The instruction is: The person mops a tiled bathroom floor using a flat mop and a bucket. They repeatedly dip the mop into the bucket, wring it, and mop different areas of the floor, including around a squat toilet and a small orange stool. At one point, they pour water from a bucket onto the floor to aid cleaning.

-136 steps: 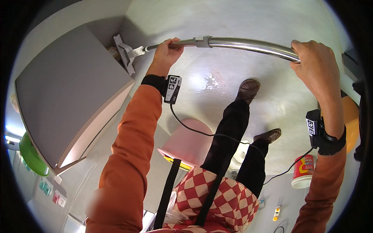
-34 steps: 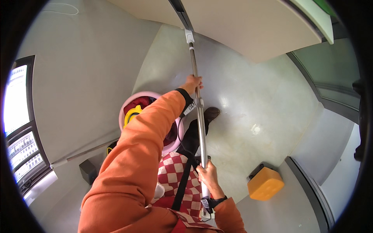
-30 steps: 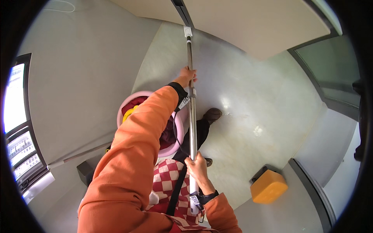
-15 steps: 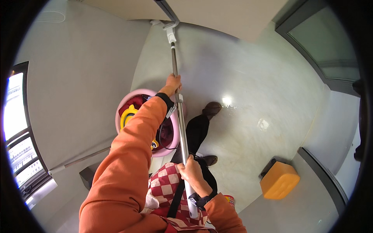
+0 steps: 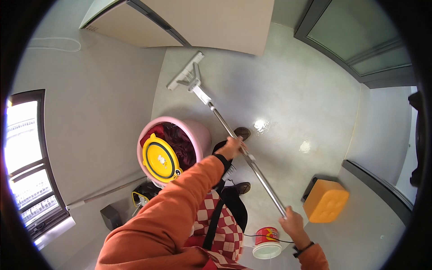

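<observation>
Both my hands are closed around the metal pole of a mop [image 5: 266, 183], which slants across the floor. My left hand [image 5: 233, 147] grips it partway down, just below a pale fitting on the pole. My right hand [image 5: 293, 221] holds its upper end, over to the right. The wide pale mop head [image 5: 185, 72] rests on the floor near the cabinet, joined to the pole by a forked white bracket. A pink tub [image 5: 201, 137] with dark red cloth [image 5: 180, 143] inside stands left of my left hand, a yellow basin [image 5: 161, 158] tilted on the cloth.
A beige cabinet [image 5: 216, 22] stands ahead. An orange cushioned stool [image 5: 326, 201] is at the right, by the wall. A red and white bucket [image 5: 267, 247] sits near my right forearm. Shiny wet-looking patches [image 5: 261, 126] mark the floor. A window [image 5: 31, 157] is at the left.
The mop head has come back from the cabinet's lower edge. Its pole now slants, as my right hand swung out to the right and my left hand moved right and nearer. More of the tub shows.
</observation>
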Motion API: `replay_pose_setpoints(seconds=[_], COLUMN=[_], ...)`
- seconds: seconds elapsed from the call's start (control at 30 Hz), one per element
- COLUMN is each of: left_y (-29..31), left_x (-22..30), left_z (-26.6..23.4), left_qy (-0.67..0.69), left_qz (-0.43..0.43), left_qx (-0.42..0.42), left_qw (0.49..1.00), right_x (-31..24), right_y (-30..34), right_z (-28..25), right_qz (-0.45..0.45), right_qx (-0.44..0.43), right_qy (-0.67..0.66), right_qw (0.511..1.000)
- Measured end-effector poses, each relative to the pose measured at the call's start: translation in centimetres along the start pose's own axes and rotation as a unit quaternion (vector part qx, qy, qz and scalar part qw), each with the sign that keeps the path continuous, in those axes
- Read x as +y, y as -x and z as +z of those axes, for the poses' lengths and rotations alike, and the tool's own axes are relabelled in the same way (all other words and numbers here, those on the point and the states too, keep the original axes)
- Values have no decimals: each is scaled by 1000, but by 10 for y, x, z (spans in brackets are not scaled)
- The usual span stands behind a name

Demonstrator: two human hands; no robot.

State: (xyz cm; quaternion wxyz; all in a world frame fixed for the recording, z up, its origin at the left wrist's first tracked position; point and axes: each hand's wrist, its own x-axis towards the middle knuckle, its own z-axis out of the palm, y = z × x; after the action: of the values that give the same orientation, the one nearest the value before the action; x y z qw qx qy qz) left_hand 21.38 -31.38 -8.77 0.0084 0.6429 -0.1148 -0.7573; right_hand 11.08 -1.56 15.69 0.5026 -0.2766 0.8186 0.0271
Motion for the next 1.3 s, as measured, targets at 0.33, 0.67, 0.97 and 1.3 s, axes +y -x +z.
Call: replay_pose_setpoints(seconds=[0.33,0.67,0.97,1.3], left_y=[91,34,21,-9], left_x=[-80,141,150,250], left_z=[85,0,5,-30], left_qy=[190,78,43,32], left_qz=[-161,-83,-132,-43], left_qx=[-239,-84,-73,-43], left_qw=[938,990,988,998], right_x=[47,-83,-101,-205], right_y=[116,-40,-38,-85], right_z=[-106,-141,-140,-62], right_qz=[137,-113,-79,-201], right_qx=[-23,45,-131,-53], right_qy=[104,-21,-89,-178], right_qw=[985,992,984,962])
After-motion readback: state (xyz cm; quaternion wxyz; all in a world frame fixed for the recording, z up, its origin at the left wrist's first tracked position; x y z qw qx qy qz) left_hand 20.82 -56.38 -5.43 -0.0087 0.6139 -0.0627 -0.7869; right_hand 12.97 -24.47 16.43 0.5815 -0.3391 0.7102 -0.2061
